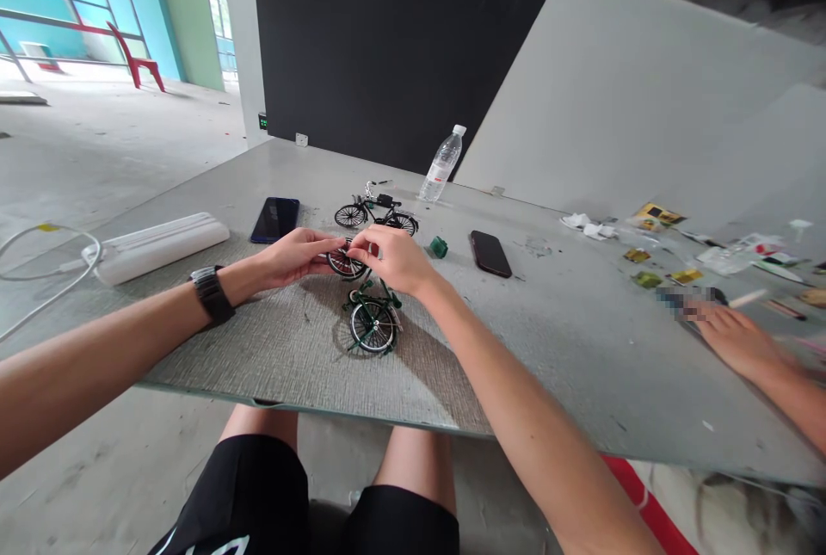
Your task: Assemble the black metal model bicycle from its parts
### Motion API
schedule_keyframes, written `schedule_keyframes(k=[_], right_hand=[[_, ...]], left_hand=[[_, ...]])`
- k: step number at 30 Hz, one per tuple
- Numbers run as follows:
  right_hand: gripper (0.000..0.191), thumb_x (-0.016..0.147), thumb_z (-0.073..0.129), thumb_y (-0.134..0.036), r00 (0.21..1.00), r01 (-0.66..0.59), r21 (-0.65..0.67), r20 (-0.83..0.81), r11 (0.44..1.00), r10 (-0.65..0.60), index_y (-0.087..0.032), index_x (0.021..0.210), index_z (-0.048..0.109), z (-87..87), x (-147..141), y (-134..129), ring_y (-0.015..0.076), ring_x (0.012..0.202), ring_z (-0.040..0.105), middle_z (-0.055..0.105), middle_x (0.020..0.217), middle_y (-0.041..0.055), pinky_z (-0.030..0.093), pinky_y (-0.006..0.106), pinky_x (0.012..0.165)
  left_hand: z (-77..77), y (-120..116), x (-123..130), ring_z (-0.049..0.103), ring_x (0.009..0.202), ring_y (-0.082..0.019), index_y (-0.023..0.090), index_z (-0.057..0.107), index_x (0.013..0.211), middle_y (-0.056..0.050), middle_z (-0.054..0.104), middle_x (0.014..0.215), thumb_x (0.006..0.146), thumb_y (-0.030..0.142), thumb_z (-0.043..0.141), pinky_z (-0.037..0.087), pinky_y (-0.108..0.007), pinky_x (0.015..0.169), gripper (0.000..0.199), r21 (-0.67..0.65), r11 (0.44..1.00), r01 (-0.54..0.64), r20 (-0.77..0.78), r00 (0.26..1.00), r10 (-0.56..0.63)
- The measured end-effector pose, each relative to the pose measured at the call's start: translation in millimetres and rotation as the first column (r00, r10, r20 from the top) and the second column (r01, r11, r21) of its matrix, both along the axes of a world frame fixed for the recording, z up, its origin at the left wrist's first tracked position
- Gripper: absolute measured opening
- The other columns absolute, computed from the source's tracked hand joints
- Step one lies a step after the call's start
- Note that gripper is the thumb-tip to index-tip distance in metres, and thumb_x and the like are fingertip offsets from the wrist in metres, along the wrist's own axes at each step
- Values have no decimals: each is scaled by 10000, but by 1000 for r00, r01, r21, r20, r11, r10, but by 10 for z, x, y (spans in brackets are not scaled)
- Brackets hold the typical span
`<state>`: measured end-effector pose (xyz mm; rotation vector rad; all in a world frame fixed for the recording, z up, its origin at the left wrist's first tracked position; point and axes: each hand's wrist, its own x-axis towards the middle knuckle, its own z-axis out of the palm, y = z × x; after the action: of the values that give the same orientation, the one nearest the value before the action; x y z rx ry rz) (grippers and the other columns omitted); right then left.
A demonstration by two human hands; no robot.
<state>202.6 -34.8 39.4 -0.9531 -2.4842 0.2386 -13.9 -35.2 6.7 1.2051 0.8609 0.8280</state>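
A green model bicycle (372,324) is on the table in front of me, its silver-rimmed wheel towards me. Just beyond its frame a small spoked wheel (345,264) is upright between my hands; whether it is joined to the frame I cannot tell. My left hand (298,257) grips this wheel's rim from the left. Over its right side my right hand (395,257) is closed in a pinch near the hub, and what its fingertips hold is hidden. Behind my hands stands a black model bicycle (378,209). A small dark green piece (439,246) lies right of my right hand.
Around my hands are a blue-edged phone (275,219), a dark phone (490,254), a water bottle (442,163) and a white power strip (158,247) with a cable. At far right, another person's hand (736,333) is near scattered packets and tools. A black panel (393,39) stands behind.
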Motion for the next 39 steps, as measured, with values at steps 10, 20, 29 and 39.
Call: schedule_keyframes(k=[10, 20, 29, 39], right_hand=[[388, 1045, 399, -427, 999, 45, 49, -11, 998, -45, -186, 879, 654, -1, -45, -21, 147, 762, 556, 675, 866, 43, 347, 299, 713], [382, 1026, 444, -471, 994, 110, 87, 18, 990, -112, -193, 852, 640, -30, -77, -29, 145, 725, 540, 677, 814, 27, 322, 308, 725], [304, 982, 537, -459, 997, 77, 95, 9, 992, -79, -201, 856, 636, -54, -61, -27, 141, 735, 554, 684, 825, 10, 337, 312, 769], [263, 984, 536, -434, 999, 14, 65, 36, 998, -16, -207, 907, 646, -20, -22, -40, 155, 792, 583, 701, 861, 14, 351, 313, 799]], left_hand=[[3, -17, 30, 695, 990, -161, 152, 771, 1033, -96, 758, 1088, 927, 342, 665, 553, -266, 926, 242, -17, 1000, -14, -2, 1000, 14], [-11, -21, 16, 692, 990, -167, 152, 775, 1041, -96, 758, 1088, 914, 340, 674, 551, -278, 925, 248, 9, 1000, 9, -14, 1000, -9], [-26, -13, 11, 691, 899, -141, 147, 782, 1002, -90, 762, 1025, 905, 358, 688, 559, -246, 867, 251, 17, 1000, 16, -18, 1000, -16], [-40, -17, 13, 688, 942, -147, 173, 797, 979, -81, 765, 1043, 872, 379, 719, 552, -241, 887, 245, 25, 999, 42, 4, 999, -42]])
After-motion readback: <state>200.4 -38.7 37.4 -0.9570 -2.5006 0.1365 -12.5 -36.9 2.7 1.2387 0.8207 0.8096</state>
